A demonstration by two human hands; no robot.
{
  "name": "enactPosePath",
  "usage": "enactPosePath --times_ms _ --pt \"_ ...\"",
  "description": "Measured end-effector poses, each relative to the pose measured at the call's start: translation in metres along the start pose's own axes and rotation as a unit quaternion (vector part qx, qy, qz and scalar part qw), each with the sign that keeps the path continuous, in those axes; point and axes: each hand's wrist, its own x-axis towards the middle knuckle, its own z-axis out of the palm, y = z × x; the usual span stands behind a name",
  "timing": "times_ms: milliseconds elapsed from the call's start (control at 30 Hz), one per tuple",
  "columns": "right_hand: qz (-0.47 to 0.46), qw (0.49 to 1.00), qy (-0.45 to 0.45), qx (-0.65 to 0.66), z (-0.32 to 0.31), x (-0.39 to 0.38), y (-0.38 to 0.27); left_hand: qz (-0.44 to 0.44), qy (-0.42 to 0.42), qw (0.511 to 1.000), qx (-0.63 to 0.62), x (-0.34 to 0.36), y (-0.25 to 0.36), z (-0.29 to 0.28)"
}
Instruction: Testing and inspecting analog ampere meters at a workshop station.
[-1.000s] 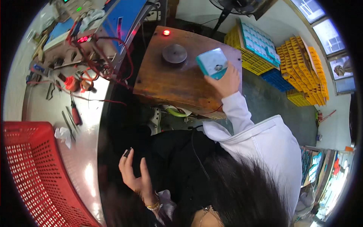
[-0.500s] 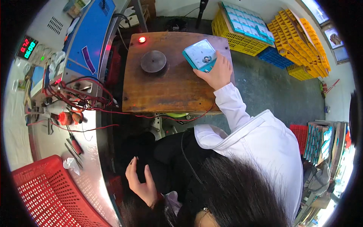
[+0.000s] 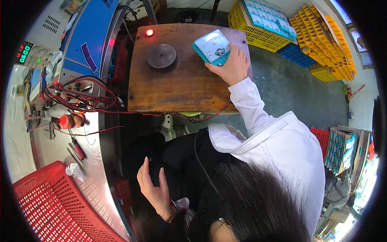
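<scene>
My right hand [image 3: 233,65] is closed round the near right corner of a square panel meter [image 3: 211,45] with a teal base and a white, glossy face. The meter is at the far right part of the wooden table [image 3: 181,94]. Small metal parts show at its near corner, partly hidden by my thumb and fingers. My left hand [image 3: 155,187] hovers over my dark-clothed lap, with thumb and fingers apart and no object visible in it. Left of the meter, a round grey metal disc [image 3: 161,55] lies on the tabletop.
A red light [image 3: 150,32] glows at the table's far left corner. Red and black wires [image 3: 173,113] run along its near edge. On the metal bench at left are a red basket [image 3: 60,201], a screwdriver [image 3: 78,149] and a blue machine [image 3: 90,38]. Yellow crates [image 3: 260,34] stand beyond the table.
The view has shifted slightly, so the table sits a little higher in it. My right hand stays on the panel meter. My left hand has moved a little and remains spread.
</scene>
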Motion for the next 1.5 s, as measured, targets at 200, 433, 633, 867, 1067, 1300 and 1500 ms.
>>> enactPosePath --times_ms 200,433,633,867,1067,1300,1500 --pt "-0.015 1.0 -0.009 -0.002 -0.001 -0.001 0.001 -0.001 -0.012 1.0 -0.002 -0.004 -0.006 0.0" --pt "-0.044 0.998 -0.036 0.015 -0.01 -0.022 -0.057 -0.002 -0.007 1.0 0.015 -0.006 -0.047 -0.052" --pt "-0.107 0.99 0.014 0.094 0.003 -0.051 -0.09 0.026 0.024 0.999 0.004 -0.016 -0.086 -0.105" --pt "-0.174 0.974 0.068 0.128 0.012 -0.147 -0.17 0.004 0.202 0.979 -0.038 -0.067 -0.129 -0.144" --pt "-0.34 0.714 -0.3 0.533 -0.063 -0.311 -0.369 -0.04 0.317 0.947 -0.041 -0.078 -0.133 -0.162" --pt "-0.458 0.647 -0.355 0.496 -0.086 -0.358 -0.46 -0.111 0.391 0.908 -0.098 -0.079 -0.223 -0.232" --pt "-0.391 0.645 -0.408 0.515 -0.079 -0.37 -0.453 -0.082 0.396 0.9 -0.164 -0.093 -0.231 -0.248"
